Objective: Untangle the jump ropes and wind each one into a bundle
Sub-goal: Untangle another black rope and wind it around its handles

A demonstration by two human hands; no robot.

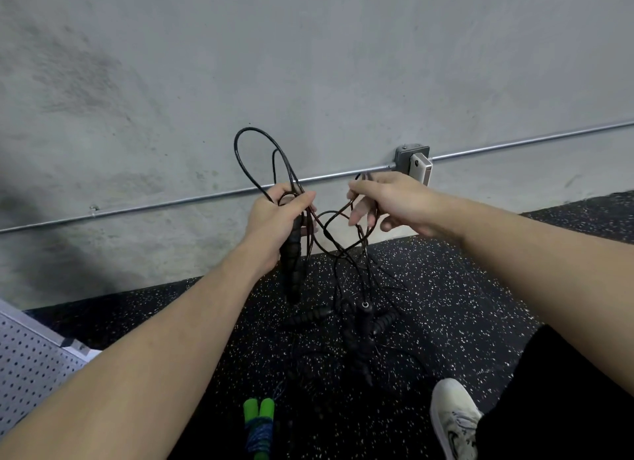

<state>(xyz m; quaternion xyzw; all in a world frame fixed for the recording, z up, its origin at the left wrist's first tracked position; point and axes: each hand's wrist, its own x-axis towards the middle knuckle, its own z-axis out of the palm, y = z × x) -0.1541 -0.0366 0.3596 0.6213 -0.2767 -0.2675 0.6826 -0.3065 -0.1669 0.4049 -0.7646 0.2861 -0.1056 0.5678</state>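
Observation:
My left hand [274,216] grips a black ribbed jump rope handle [291,264] that hangs downward, together with loops of thin black cord [254,151] that arch above the fist. My right hand [387,199] holds strands of the same black cord between its fingers, a little to the right. Tangled cord [346,254] runs between both hands and drops to the floor. Three more black ribbed handles [360,326] lie on the floor below. A wound blue rope bundle with green handles [259,422] lies near the bottom edge.
A grey concrete wall [308,65] stands close ahead, with a metal conduit [206,199] and an outlet box [413,161]. The floor [446,288] is black speckled rubber. A perforated metal panel [31,360] sits at the lower left. My white shoe [453,418] is at the lower right.

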